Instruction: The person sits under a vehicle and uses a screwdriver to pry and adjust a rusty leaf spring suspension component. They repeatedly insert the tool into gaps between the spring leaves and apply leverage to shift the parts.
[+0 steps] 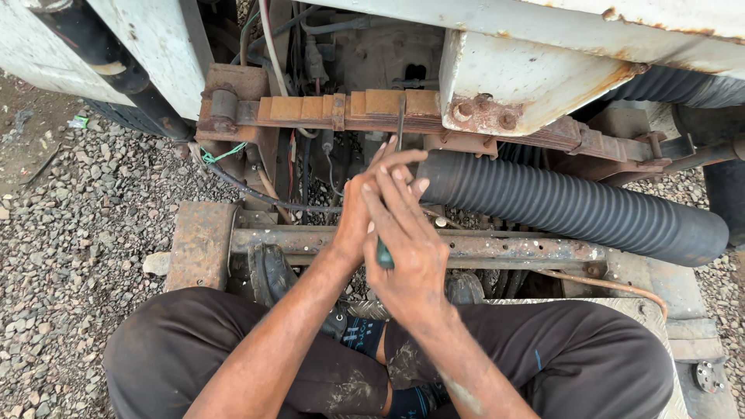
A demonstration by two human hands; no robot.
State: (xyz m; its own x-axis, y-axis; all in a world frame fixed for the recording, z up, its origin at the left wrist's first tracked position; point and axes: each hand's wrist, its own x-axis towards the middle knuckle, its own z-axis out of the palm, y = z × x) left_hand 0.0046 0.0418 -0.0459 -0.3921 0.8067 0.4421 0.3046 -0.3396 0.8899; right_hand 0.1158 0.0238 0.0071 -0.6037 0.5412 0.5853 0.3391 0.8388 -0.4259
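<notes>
Gravel ground (70,233) — rusty frame rail (497,247), white scrap (77,122)

Outdoors in flat daylight, a rusty leaf spring (388,109) runs across the underside of a white, rust-streaked vehicle body (535,70). Just below the spring lies a black ribbed hose (574,206), slanting down to the right. Below that, a corroded steel frame rail (504,248) crosses. Left of the spring, grey gravel (70,233) covers the ground
</notes>
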